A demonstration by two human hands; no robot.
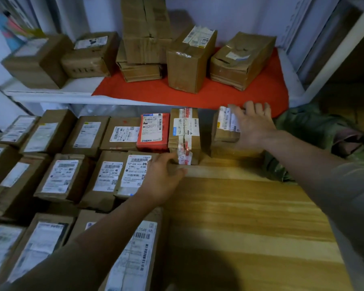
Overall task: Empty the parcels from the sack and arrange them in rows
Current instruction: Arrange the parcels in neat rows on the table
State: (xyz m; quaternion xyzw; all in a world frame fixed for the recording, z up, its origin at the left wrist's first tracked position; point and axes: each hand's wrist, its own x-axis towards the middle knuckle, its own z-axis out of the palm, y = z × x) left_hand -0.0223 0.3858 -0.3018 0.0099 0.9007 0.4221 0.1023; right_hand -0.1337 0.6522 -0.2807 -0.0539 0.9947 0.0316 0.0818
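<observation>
Both hands were out over the floor. My right hand [251, 124] was wrapped over the top of a small brown cardboard box [226, 126], fingers curled round its far edge, and that box sat on top of a flatter cardboard parcel [233, 151] at the right end of the back row. My left hand [163, 181] had its fingers pressed against the edge of the white-labelled parcel [135, 175] in the second row, thumb down on the boards, more pushing than grabbing as far as I could tell.

Pretty much everything was plain kraft cardboard, scuffed and dented, with glossy clear tape and white shipping labels. The odd one out was a red box [153, 132] in the back row, and just beside it stood a taller carton [184, 134] wrapped with red-printed white tape. The label by my left hand read "019", the one next to it "46", one further left "003", and the long parcel [135, 248] near my forearm read "0548 (48)". The rest of the print was too small to read.

The parcels lay in three rows on the pale striped wood floor [240, 217]. Above them ran a white shelf [51, 92] with a red cloth [198, 95] and five more battered cartons. The olive-green sack [315, 131] was slumped on the floor just right of my right hand.
</observation>
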